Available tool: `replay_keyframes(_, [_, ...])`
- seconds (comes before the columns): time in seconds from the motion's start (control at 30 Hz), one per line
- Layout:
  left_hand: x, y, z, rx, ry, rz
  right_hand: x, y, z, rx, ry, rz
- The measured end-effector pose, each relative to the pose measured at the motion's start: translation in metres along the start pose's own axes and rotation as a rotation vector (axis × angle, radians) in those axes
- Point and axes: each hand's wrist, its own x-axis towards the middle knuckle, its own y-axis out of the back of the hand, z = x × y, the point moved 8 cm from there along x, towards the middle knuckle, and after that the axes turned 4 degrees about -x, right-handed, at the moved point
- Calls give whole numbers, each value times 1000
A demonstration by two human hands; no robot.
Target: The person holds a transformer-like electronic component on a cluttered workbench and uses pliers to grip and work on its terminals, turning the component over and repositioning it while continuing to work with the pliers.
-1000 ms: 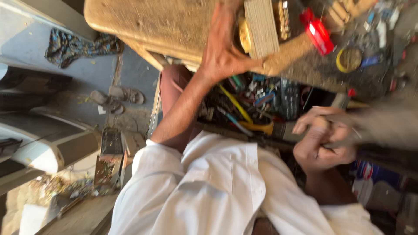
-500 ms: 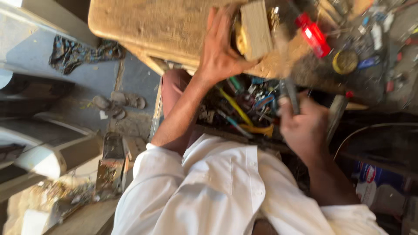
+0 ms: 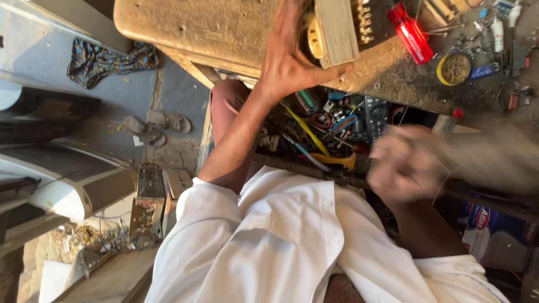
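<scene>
My left hand (image 3: 289, 59) grips a pale wooden block (image 3: 336, 31) standing on the worn wooden workbench (image 3: 224, 28). My thumb lies along the block's near edge, and a yellow round part (image 3: 312, 38) shows between my palm and the block. A row of brass-coloured pieces (image 3: 364, 22) lines the block's right side. My right hand (image 3: 407, 163) is a blur below the bench edge, over an open drawer of tools (image 3: 331, 129). What it holds is not visible.
A red translucent lighter-like object (image 3: 411, 32), a yellow-rimmed round tin (image 3: 455, 68) and small parts lie on the bench at right. On the floor at left are sandals (image 3: 157, 126), a dark cloth (image 3: 109, 59) and a circuit board (image 3: 149, 196).
My right hand has swung from the drawer's edge out to the right and is now motion-blurred. My left hand stays clamped on the wooden block.
</scene>
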Motion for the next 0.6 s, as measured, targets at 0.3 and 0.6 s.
replay_keyframes(0.3, [-1, 0, -3, -24, 28, 1, 6, 2, -27, -205, 273, 6])
replay_keyframes(0.6, [-3, -3, -6, -6, -26, 25, 0, -3, -8, -69, 143, -38])
